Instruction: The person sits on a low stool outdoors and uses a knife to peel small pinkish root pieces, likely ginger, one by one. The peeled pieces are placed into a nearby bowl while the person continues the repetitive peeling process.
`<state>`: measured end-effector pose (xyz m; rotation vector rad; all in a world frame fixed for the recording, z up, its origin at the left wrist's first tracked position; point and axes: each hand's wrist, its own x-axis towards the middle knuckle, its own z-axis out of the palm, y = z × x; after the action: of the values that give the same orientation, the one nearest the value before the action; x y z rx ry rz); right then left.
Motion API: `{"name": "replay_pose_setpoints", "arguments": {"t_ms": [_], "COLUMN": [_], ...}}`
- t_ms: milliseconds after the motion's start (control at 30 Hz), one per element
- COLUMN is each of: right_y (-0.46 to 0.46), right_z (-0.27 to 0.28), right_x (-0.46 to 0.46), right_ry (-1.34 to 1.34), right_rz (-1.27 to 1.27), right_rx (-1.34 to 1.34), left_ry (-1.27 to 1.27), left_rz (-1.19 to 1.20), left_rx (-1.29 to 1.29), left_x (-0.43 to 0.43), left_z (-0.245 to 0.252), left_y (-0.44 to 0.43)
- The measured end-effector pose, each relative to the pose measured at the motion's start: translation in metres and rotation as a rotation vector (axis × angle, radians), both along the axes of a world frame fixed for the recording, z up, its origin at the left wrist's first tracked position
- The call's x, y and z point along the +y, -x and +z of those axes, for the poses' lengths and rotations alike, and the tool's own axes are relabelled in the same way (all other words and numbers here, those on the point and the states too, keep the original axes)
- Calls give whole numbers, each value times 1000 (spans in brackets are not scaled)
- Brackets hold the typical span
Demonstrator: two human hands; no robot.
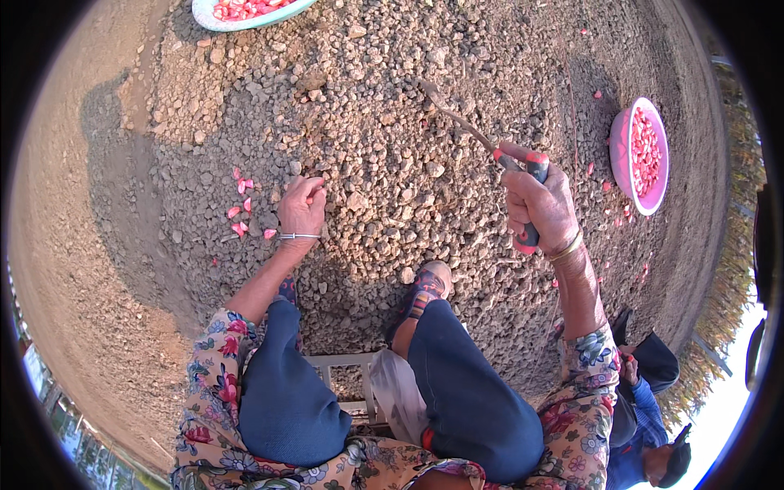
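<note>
My left hand (302,205) is low over the cloddy soil, its fingers curled around a small pink clove, only partly visible. Several pink cloves (237,228), which look like garlic, lie on the soil just left of it. My right hand (539,196) grips a hand tool by its black and red handle (538,166). The tool's narrow, rusty metal shaft (465,125) points up and left, and its tip rests at or just above the clods; which of the two I cannot tell.
A pink basin (621,153) full of pink cloves stands at the right. Another basin, pale green (245,23), holds more at the top left. A thin string (573,116) runs along the soil at right. A person in blue (649,416) crouches at the lower right. Under me is a low seat (346,360).
</note>
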<state>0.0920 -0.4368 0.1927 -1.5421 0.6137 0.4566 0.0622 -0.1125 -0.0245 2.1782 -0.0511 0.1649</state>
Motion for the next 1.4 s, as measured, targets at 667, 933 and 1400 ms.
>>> {"name": "replay_pose_setpoints", "arguments": {"t_ms": [667, 933, 1400], "right_y": [-78, -103, -98], "right_z": [19, 9, -39], "right_x": [21, 53, 69], "right_ry": [133, 260, 297], "right_rz": [177, 225, 91], "right_rx": [154, 181, 45], "left_ry": [-4, 1, -505], "left_rz": [589, 667, 358], "left_rx": [-53, -75, 113], "left_x": [169, 170, 151], "left_z": [-35, -34, -59], "left_y": [71, 64, -18]}}
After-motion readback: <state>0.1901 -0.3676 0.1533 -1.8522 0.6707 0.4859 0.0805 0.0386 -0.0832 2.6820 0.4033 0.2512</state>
